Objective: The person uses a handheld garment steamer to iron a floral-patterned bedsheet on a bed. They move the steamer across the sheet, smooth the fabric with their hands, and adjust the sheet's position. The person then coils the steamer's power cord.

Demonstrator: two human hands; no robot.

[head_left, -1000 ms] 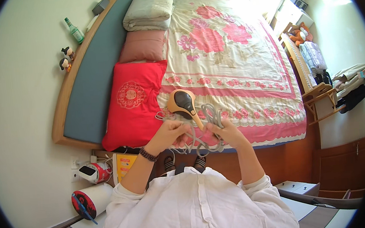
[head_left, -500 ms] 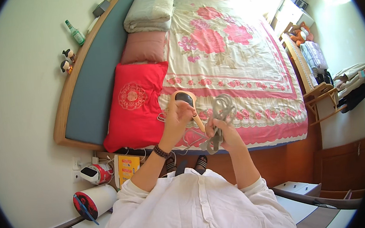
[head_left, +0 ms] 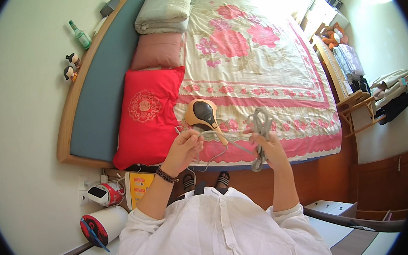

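An orange and black handheld massager [head_left: 204, 112] lies near the front edge of the bed, its slim handle slanting toward me. My right hand [head_left: 273, 151] is closed around the middle of a looped grey power cord [head_left: 260, 118]; loops stick out above and below the fist. Between my hands runs a slack stretch of the same cord, passing over the massager's handle. Just left of that handle, my left hand [head_left: 182, 151] pinches the cord with thumb and fingers. A dark beaded bracelet [head_left: 166, 175] circles my left wrist.
The bed [head_left: 257, 69] has a floral cover. A red pillow [head_left: 149, 115] and a folded quilt [head_left: 164, 13] lie along the headboard [head_left: 100, 78]. At lower left are a yellow box [head_left: 138, 184] and a white cylinder [head_left: 112, 220]. A wooden chair [head_left: 357, 109] stands at right.
My left hand has moved left and down, away from the massager, drawing a length of cord with it. My right hand has shifted right with the bundle.
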